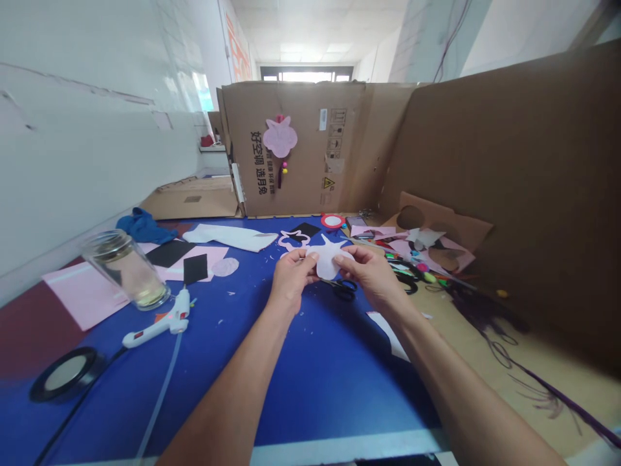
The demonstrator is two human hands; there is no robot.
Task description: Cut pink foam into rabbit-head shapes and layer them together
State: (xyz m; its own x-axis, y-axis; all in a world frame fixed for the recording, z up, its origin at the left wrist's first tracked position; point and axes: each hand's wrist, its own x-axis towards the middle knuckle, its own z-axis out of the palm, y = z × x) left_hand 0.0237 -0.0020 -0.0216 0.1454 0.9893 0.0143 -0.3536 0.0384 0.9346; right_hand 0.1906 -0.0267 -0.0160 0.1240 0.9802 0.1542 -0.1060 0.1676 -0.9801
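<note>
Between my two hands, above the blue table, is a white cut-out (328,260) with a rounded, scalloped body and pointed tips on top. My left hand (295,272) pinches its left edge between thumb and fingers. On the right edge, my right hand (365,268) grips it the same way. Just below the cut-out lie black-handled scissors (345,290), their blades partly hidden by my left fingers. A pink outline piece (294,240) rests behind my left hand. Under my right forearm is a white paper scrap (389,333).
A white glue gun (162,323), a glass jar (129,272), black tape (66,375) and pink sheets (82,294) are at left. Cardboard walls (383,149) bound the back and right; a pink flower-like cut-out (280,138) hangs there. Craft scraps (427,243) crowd the right.
</note>
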